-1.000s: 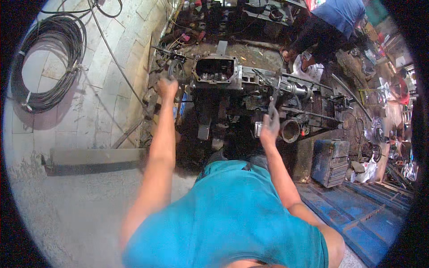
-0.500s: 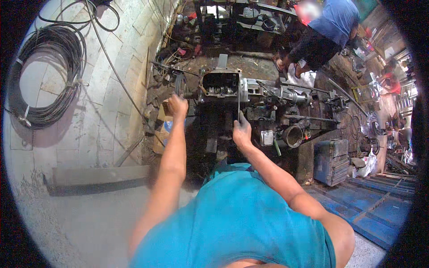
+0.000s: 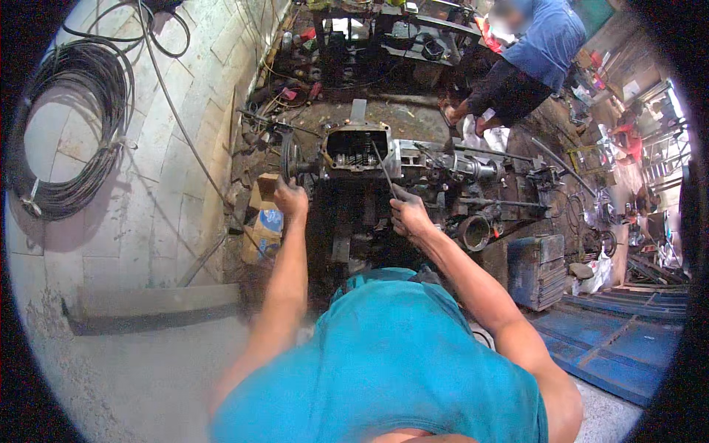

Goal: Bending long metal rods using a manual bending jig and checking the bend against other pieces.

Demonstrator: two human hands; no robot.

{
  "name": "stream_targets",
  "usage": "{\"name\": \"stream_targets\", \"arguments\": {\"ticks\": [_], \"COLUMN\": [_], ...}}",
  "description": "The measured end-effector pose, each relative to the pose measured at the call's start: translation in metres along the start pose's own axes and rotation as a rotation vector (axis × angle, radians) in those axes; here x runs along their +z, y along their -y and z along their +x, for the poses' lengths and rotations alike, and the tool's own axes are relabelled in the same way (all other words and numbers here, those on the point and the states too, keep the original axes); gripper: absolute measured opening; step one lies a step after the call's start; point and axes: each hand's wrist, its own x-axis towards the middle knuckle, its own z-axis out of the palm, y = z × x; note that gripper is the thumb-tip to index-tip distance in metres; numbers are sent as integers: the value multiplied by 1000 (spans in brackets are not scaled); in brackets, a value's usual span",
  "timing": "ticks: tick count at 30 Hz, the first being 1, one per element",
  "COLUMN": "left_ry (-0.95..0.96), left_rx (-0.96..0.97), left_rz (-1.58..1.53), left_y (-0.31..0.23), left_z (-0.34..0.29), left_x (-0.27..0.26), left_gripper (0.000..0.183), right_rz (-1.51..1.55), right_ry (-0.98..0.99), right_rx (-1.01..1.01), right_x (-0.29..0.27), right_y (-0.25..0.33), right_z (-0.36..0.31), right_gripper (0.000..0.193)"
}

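Observation:
In front of me lies a metal gearbox housing (image 3: 332, 140) with an open top, and gears (image 3: 360, 159) show inside. My right hand (image 3: 410, 212) is closed round a long thin metal rod (image 3: 385, 167). The rod slants up and left, its far end reaching over or into the opening. At the housing's left side stands a dark wheel (image 3: 286, 156), seen nearly edge-on. My left hand (image 3: 292, 198) is closed at its lower rim. Whether its fingers wrap the rim or just press it is hard to see.
A cardboard box (image 3: 260, 241) stands left of the housing. Right of it lie a metal ring (image 3: 474, 232), long bars (image 3: 505, 203) and a dark blue case (image 3: 535, 271). Another person (image 3: 533, 63) bends at the back right. Coiled cable (image 3: 122, 96) hangs on the left wall.
The rod has swung from upright along the housing's right flange to a leftward slant at the opening. My left hand has come down along the wheel. The view has shifted slightly.

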Motion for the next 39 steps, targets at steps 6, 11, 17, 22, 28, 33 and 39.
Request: {"name": "stream_targets", "arguments": {"ticks": [6,11,17,22,28,33,39], "left_ry": [166,240,191,329,158,296,49], "left_rx": [-31,-20,137,125,210,272,-268], "left_rz": [98,86,166,136,198,246,47], "left_y": [-9,-45,-13,-9,-21,18,68], "left_z": [27,42,75,55,71,45,-79], "left_x": [-6,-22,14,17,26,26,17], "left_gripper": [26,26,23,16,12,23,43], "right_rz": [109,312,509,492,371,239,47], "right_ry": [48,133,-47,-109,-223,-113,-137], "right_rx": [181,275,301,263,264,192,43], "right_x": [-5,3,33,52,69,45,7], "right_y": [28,32,35,30,22,9,7], "right_z": [-13,-8,17,8,33,-14,-16], "right_gripper": [37,22,10,19,8,29,43]}}
